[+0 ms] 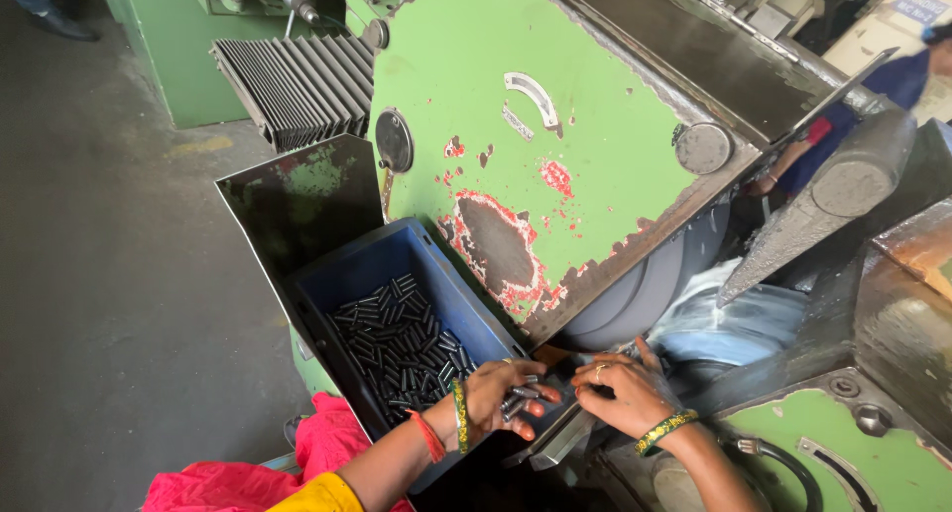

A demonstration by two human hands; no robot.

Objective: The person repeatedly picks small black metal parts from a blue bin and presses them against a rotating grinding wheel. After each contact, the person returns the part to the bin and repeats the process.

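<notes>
From the head view, the left hand (499, 395) curls around a bunch of small dark metal pins (520, 400) at the near corner of the blue bin (448, 286) holding more pins. The right hand (622, 394), fingers loosely spread, rests just beside it, close under the green machine cover's (585, 145) chipped lower edge.

matt steel pins (402, 348), blue plastic bin (367, 269)

Crate (347, 274): at 7 o'clock of the machine housing (555, 125), with metal pins (397, 348) inside.
Left hand (496, 398): at the crate's 4 o'clock corner, pins in it.
Right hand (625, 393): at 3 o'clock of the left hand, below the grinding wheel (645, 284).
Bellows cover (297, 86): at 12 o'clock of the crate.
</notes>
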